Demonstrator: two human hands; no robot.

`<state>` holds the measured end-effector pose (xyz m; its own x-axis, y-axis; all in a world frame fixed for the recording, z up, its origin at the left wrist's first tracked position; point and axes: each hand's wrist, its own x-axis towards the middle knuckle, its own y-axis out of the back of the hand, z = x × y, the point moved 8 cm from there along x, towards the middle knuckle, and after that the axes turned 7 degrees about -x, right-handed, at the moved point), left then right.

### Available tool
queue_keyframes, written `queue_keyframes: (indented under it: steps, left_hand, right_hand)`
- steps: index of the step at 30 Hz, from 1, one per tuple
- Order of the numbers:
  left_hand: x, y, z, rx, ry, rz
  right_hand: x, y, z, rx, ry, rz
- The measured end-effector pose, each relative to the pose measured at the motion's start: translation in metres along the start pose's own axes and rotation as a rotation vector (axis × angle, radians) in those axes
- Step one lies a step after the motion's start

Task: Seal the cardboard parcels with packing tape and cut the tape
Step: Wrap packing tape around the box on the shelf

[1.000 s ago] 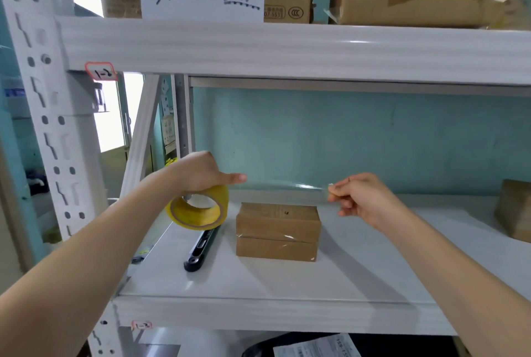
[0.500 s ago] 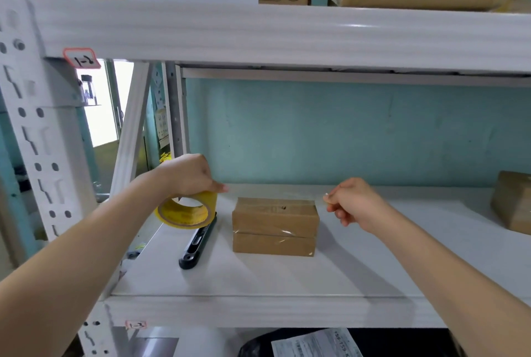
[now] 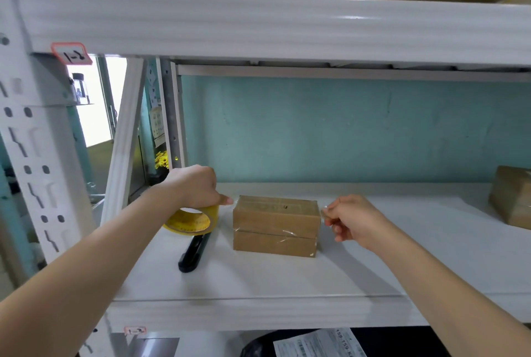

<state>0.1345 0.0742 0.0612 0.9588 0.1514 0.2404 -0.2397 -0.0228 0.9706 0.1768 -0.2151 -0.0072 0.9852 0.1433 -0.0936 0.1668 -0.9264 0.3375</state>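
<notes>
While left hand [image 3: 195,187] grips tape roll [image 3: 191,224], right hand [image 3: 353,218] pinches tape end [image 3: 324,208].

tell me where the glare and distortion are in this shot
Head view: the window at left is blown out white; the upper shelf beam bows from wide-angle distortion; small glints show on the clear tape around the cardboard parcel; focus looks even, slightly soft.

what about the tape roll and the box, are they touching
Apart. The head view shows bare shelf between the tape roll and the box.
</notes>
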Motion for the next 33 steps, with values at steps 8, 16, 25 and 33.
queue_keyframes:
  steps: [8, 16, 25, 33]
  left_hand:
    - [0.000, -0.005, 0.024, 0.185, -0.151, 0.125]
    - [-0.004, -0.008, 0.029, 0.274, -0.203, 0.169]
    - [-0.002, -0.007, 0.029, 0.229, -0.192, 0.166]
    - [-0.009, -0.006, 0.036, 0.237, -0.198, 0.177]
  right_hand:
    - [-0.001, -0.024, 0.023, 0.322, -0.183, -0.077]
    - [-0.005, -0.033, 0.033, 0.066, -0.211, 0.044]
    - [-0.011, -0.005, -0.060, -0.609, 0.530, 0.362]
    - [-0.033, -0.101, -0.071, -1.412, 0.646, -0.123]
